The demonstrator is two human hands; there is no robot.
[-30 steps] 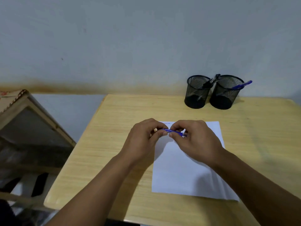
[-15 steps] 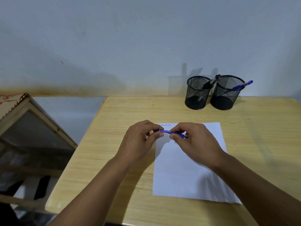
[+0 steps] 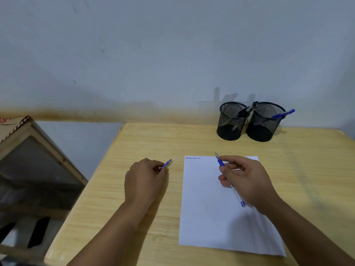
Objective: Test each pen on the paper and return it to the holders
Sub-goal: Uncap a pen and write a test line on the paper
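table (image 3: 134, 189) | paper (image 3: 203, 208): short blue marks at top-left edge only, some testing done | holders (image 3: 230, 121): pens inside, judged more to test | right hand (image 3: 247, 181): grips uncapped pen (image 3: 221, 163), tip above paper top | left hand (image 3: 144, 181): pinches cap (image 3: 166, 164) | recap, return pending

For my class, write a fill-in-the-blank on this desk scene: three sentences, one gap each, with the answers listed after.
1. The right hand holds the uncapped blue ballpoint pen above the white sheet of ____.
2. The left hand pinches the small blue pen ____ over the wooden table.
3. The number of black mesh pen holders standing by the wall is ____.

Answers: paper; cap; two
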